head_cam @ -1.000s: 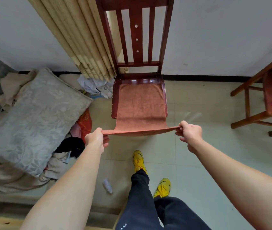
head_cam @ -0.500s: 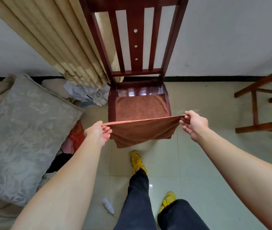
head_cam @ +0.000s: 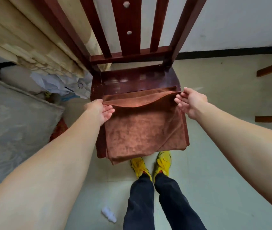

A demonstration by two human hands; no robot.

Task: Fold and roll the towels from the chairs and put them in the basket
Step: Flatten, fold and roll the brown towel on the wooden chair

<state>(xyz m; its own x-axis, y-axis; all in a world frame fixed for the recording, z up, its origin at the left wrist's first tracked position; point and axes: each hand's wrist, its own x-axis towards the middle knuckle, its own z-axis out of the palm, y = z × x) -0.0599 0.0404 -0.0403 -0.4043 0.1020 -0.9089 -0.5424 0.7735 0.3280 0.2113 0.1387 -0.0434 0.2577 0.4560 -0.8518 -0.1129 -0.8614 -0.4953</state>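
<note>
Chair back (head_cam: 128,22) blocks ahead; curtain (head_cam: 24,39) crowds left.

beige curtain (head_cam: 32,39) hangs beside a grey cushion (head_cam: 16,122); a white scrap (head_cam: 108,214) lies on the floor (head_cam: 214,180).

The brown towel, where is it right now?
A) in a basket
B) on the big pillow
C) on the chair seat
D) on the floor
C: the brown towel lies folded on the seat of the chair, and the left hand and right hand pinch its far corners.
</note>
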